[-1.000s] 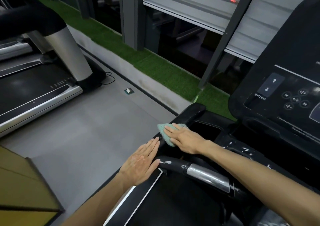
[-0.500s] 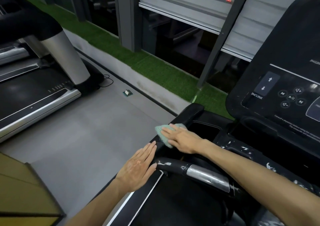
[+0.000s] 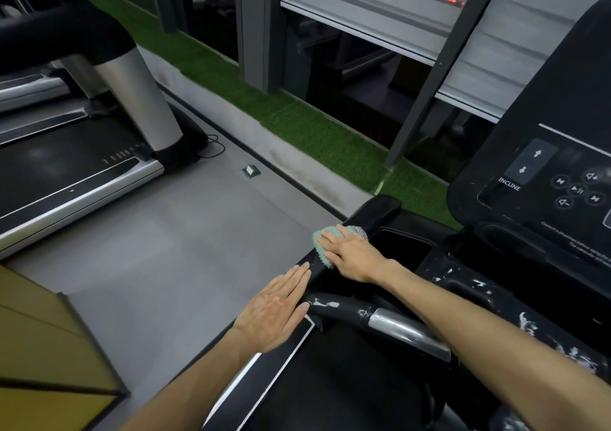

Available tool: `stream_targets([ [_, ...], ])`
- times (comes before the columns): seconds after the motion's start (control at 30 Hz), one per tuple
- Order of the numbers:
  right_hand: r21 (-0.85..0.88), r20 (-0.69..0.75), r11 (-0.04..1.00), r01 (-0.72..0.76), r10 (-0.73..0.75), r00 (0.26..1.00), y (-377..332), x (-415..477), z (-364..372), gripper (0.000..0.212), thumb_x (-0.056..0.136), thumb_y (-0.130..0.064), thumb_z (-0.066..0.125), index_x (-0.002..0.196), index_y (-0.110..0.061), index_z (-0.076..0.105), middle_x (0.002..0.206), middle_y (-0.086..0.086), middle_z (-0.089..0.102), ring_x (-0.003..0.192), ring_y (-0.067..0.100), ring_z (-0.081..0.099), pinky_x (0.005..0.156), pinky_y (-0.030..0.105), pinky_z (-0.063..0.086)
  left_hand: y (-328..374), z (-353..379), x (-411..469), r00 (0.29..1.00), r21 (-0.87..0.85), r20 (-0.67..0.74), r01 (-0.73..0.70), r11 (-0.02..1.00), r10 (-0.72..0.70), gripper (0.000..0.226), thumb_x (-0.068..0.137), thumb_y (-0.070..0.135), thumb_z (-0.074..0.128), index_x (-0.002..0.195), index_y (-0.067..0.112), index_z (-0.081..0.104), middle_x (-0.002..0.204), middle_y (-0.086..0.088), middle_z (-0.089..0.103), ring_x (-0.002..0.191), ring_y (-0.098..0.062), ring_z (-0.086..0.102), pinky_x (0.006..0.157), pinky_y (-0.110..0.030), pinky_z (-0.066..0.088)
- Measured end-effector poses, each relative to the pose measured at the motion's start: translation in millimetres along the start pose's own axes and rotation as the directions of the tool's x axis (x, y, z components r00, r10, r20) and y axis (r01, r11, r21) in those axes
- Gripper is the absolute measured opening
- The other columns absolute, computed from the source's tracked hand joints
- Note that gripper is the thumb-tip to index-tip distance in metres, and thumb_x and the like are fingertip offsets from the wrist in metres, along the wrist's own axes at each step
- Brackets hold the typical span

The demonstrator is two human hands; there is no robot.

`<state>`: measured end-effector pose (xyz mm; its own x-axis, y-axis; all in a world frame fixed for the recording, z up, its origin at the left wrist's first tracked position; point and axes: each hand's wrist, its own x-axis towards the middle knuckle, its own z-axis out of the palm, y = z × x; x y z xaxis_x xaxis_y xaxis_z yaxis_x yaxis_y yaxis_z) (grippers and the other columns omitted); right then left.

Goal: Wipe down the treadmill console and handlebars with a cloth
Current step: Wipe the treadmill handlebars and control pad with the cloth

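A small green cloth [image 3: 321, 239] lies on the black left arm [image 3: 380, 210] of the treadmill console. My right hand [image 3: 352, 254] presses flat on the cloth with straight fingers. My left hand [image 3: 276, 308] hovers flat, fingers straight, just left of the arm, its fingertips near the arm's edge and the curved black handlebar [image 3: 350, 311]. The console panel [image 3: 549, 179] with INCLINE arrows and media buttons rises at the right. White scuffs mark the handlebar and the console's lower trim.
A second treadmill [image 3: 76, 169] stands at the left across grey floor. A small box [image 3: 251, 171] lies on the floor near a green turf strip [image 3: 314, 133]. A yellow-brown surface [image 3: 49, 348] fills the lower left corner. Grey window posts and shutters stand behind.
The right hand and cloth stay at about the same spot on the console arm, shifting only slightly. The left hand keeps its flat pose beside it. The view has drifted a little.
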<state>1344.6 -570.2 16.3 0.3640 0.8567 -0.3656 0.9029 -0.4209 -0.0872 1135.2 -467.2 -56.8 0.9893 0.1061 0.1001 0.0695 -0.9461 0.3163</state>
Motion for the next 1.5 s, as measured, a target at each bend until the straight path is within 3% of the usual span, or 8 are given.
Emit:
stream_targets([
  [0.17, 0.000, 0.027, 0.980, 0.201, -0.201, 0.979, -7, -18, 11, 0.056, 0.102, -0.038, 0.040, 0.153, -0.023, 0.022, 0.160, -0.006, 0.017, 0.149, 0.020, 0.006, 0.121, 0.042, 0.012, 1, -3, -2, 0.999, 0.005, 0.029, 0.014, 1.000, -0.014, 0.063, 0.105, 0.047, 0.007, 0.155, 0.011, 0.021, 0.161, -0.001, 0.021, 0.149, -0.013, 0.018, 0.120, -0.037, 0.018],
  [0.37, -0.012, -0.039, 1.000, 0.013, -0.013, 0.999, 9, 0, -1, 0.049, 0.104, -0.033, 0.035, 0.151, -0.018, 0.030, 0.160, -0.003, 0.021, 0.148, 0.026, 0.013, 0.119, 0.036, 0.015, 2, -4, -6, 1.000, -0.022, 0.028, -0.010, 1.000, 0.010, 0.068, 0.102, 0.050, -0.001, 0.157, 0.012, 0.012, 0.163, 0.003, 0.006, 0.151, -0.009, 0.003, 0.121, -0.031, 0.000],
  [0.57, -0.033, -0.031, 0.979, 0.203, -0.204, 0.978, 8, -31, 7, 0.046, 0.103, -0.033, 0.039, 0.148, -0.023, 0.036, 0.157, -0.011, 0.024, 0.148, 0.014, 0.011, 0.114, 0.026, 0.016, 1, -2, -5, 1.000, -0.008, 0.029, -0.003, 1.000, 0.003, 0.062, 0.104, 0.046, 0.007, 0.156, 0.013, 0.008, 0.163, 0.001, 0.007, 0.150, -0.009, 0.003, 0.121, -0.035, -0.001],
  [0.73, -0.051, 0.022, 0.991, 0.122, -0.121, 0.992, 38, -61, 2, 0.047, 0.103, -0.033, 0.041, 0.148, -0.026, 0.034, 0.155, -0.011, 0.029, 0.145, 0.015, 0.025, 0.113, 0.038, 0.033, 2, -5, -4, 0.999, -0.053, 0.042, -0.005, 0.999, 0.007, 0.068, 0.099, 0.053, -0.007, 0.156, 0.017, 0.002, 0.164, 0.006, -0.003, 0.150, -0.005, -0.006, 0.119, -0.023, -0.011],
  [0.9, -0.131, 0.075, 0.985, 0.117, -0.107, 0.991, 55, -100, 3, 0.048, 0.103, -0.034, 0.037, 0.150, -0.025, 0.030, 0.158, -0.009, 0.024, 0.146, 0.016, 0.023, 0.113, 0.038, 0.032, 1, -6, -3, 0.997, -0.041, 0.072, 0.025, 0.999, -0.022, 0.061, 0.105, 0.049, 0.002, 0.154, 0.014, 0.015, 0.162, -0.001, 0.019, 0.148, -0.013, 0.017, 0.119, -0.027, 0.001],
  [1.17, -0.157, 0.030, 0.964, 0.213, -0.211, 0.977, 32, -69, 8, 0.043, 0.099, -0.027, 0.045, 0.140, -0.015, 0.040, 0.149, 0.004, 0.038, 0.118, 0.024, 0.046, 0.103, 0.043, 0.039, 8, -11, -2, 0.994, -0.117, 0.100, 0.046, 0.992, -0.034, 0.082, 0.081, 0.065, -0.029, 0.150, 0.023, -0.013, 0.160, 0.009, -0.015, 0.147, -0.004, -0.016, 0.116, -0.026, -0.018],
  [1.37, -0.112, 0.006, 0.980, 0.167, -0.168, 0.986, 35, -80, 3, 0.045, 0.101, -0.014, 0.045, 0.146, -0.010, 0.039, 0.156, 0.007, 0.030, 0.134, 0.034, 0.040, 0.108, 0.046, 0.035, 7, -11, -4, 0.995, -0.136, 0.094, 0.043, 0.990, -0.030, 0.076, 0.087, 0.063, -0.021, 0.151, 0.024, -0.010, 0.160, 0.011, -0.012, 0.147, -0.002, -0.014, 0.114, -0.015, -0.018],
  [1.5, -0.078, 0.077, 0.984, 0.163, -0.157, 0.985, 63, -97, 12, 0.051, 0.102, -0.021, 0.042, 0.151, -0.022, 0.027, 0.160, -0.004, 0.019, 0.145, 0.023, 0.026, 0.115, 0.041, 0.029, 4, -11, -5, 0.996, -0.173, 0.085, 0.025, 0.985, -0.010, 0.078, 0.087, 0.064, -0.021, 0.151, 0.022, -0.008, 0.160, 0.010, -0.010, 0.148, -0.003, -0.011, 0.115, -0.016, -0.016],
])
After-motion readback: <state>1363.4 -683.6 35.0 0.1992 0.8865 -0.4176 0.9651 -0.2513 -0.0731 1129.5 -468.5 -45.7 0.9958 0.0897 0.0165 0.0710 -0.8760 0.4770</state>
